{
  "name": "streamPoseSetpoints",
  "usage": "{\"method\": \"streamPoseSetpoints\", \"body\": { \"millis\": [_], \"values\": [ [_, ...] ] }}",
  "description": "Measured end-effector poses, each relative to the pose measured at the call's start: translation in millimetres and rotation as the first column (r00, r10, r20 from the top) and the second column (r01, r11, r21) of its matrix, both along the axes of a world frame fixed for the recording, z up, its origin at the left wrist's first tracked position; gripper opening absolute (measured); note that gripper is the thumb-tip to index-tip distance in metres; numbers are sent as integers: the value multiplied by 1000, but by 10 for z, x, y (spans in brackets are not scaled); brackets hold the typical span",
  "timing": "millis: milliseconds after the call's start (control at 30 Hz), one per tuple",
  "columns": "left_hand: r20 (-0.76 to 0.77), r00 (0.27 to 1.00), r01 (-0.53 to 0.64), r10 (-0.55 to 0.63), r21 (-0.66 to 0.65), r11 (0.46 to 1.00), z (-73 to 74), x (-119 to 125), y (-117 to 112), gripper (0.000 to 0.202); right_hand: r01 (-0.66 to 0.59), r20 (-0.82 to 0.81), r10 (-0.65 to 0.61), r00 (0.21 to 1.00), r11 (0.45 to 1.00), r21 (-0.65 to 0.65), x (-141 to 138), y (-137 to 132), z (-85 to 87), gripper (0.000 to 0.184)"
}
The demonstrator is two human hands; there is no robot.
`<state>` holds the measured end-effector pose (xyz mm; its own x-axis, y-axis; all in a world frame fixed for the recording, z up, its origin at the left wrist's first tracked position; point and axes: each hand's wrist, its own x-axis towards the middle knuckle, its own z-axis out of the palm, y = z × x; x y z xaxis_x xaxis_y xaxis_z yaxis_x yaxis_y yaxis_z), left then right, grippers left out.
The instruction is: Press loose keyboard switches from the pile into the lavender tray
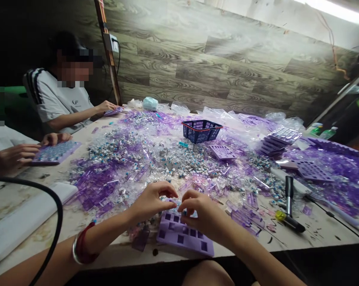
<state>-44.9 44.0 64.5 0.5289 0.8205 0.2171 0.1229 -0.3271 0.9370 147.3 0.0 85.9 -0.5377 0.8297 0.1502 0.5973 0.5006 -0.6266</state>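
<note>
Though contact is unclear, the purple tray point(191, 240) lies below the fingers point(166, 188).

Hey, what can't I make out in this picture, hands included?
All in the head view:
Whether the bare right hand pinches anything: its own curl hides it.
Part of the purple rectangular plastic tray: behind that hand.
Nearer white-shirted person: partly cut off by the left edge.
Any markings on white-and-blue parts: too small.
</note>
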Motion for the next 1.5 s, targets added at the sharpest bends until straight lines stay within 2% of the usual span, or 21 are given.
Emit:
{"method": "streamPoseSetpoints", "body": {
  "millis": [133, 267, 333, 433, 500, 567, 700, 800, 1000, 1167, 1300, 1500],
  "values": [
    [18, 1000, -12, 13, -31, 999, -20, 17, -19, 19, 101, 140, -99, 985, 995, -8, -27, -152, -37, 35],
    [32, 999, -22, 25, -62, 998, -27, 30, -53, 21, 174, 142, -181, 973, 983, 57, -48, -212, -163, 17],
    [33, 999, -19, 20, -43, 999, -27, 40, -84, 20, 164, 78, -172, 982, 981, 100, -36, -224, -240, 14],
    [-37, 999, 28, -24, 116, 993, -31, 51, -134, 21, 123, -25, -121, 992, 983, 139, 21, -225, -310, 14],
    [-118, 991, 93, -67, 233, 968, -37, 56, -169, 22, 55, -57, -48, 997, 989, 140, 79, -216, -309, 14],
    [-183, 977, 159, -110, 283, 946, -39, 62, -203, 25, 9, -53, -3, 999, 993, 120, 145, -208, -277, 14],
    [-214, 967, 195, -138, 275, 942, -31, 80, -254, 30, 45, 10, -46, 999, 998, 51, 254, -225, -197, 19],
    [-206, 969, 192, -138, 275, 942, -35, 90, -269, 29, 11, -22, -10, 1000, 999, 40, 287, -264, -174, 22],
    [-153, 981, 161, -119, 300, 940, -69, 90, -250, 27, 26, -54, -20, 998, 994, 110, 300, -302, -220, 17],
    [-144, 980, 177, -140, 289, 941, -34, 101, -251, 24, 47, -99, -27, 995, 979, 197, 307, -299, -276, 18],
    [-162, 976, 187, -145, 292, 938, -41, 104, -267, 25, 83, -118, -60, 991, 977, 197, 305, -296, -309, 18],
    [-166, 969, 232, -181, 386, 893, -121, 111, -285, 23, 74, -118, -54, 992, 982, 172, 312, -311, -341, 20]
  ]
}}
